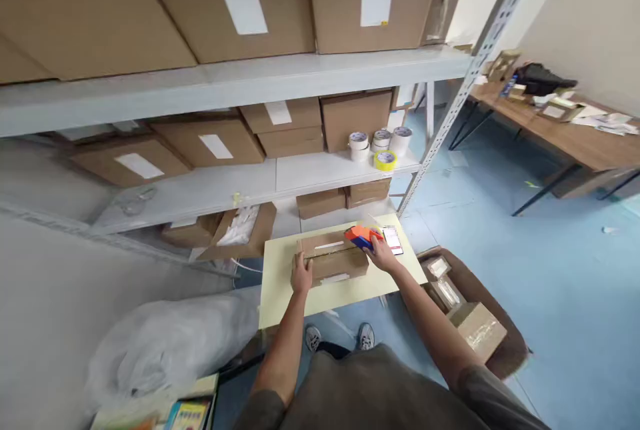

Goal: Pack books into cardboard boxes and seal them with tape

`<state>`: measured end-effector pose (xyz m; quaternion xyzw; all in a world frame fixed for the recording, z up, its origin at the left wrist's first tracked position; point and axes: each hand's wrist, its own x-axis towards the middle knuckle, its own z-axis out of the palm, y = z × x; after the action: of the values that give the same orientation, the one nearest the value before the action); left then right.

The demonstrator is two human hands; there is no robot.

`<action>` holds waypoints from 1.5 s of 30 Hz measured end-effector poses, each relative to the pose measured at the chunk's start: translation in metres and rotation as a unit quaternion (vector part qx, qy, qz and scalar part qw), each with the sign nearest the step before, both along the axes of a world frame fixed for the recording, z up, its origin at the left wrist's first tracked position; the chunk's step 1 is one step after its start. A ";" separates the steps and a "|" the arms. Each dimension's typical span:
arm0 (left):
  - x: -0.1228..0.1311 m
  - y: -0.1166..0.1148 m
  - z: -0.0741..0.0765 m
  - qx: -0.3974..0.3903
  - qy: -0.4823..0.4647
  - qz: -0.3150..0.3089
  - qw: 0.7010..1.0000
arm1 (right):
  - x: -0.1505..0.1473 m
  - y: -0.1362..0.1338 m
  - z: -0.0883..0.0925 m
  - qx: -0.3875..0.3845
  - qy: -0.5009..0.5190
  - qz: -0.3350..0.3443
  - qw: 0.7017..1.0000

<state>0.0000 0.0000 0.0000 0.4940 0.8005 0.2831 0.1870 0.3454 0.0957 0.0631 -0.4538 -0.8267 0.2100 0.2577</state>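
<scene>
A small brown cardboard box [331,258] lies on a pale yellow low table [280,287] in front of me. My left hand [301,272] presses on the box's left end, fingers curled over its edge. My right hand [381,255] grips an orange and blue tape dispenser [362,236] at the box's right end, on its top. A phone [393,240] with a lit screen lies on the table just right of the dispenser.
A grey metal shelf rack [225,83] with many cardboard boxes stands behind the table; tape rolls [380,145] sit on its middle shelf. An open carton [467,313] with small boxes is on the blue floor at right. A white plastic bag [170,340] lies at left. A wooden desk [560,127] stands far right.
</scene>
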 end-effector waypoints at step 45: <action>0.043 0.033 0.111 0.116 -0.296 -0.030 0.948 | -0.053 0.011 0.096 -0.174 -0.101 0.098 0.975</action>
<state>0.0433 0.0329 0.1108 0.4307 0.6555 0.5016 0.3650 0.2921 0.1072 0.1590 -0.4271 -0.8396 0.3285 0.0684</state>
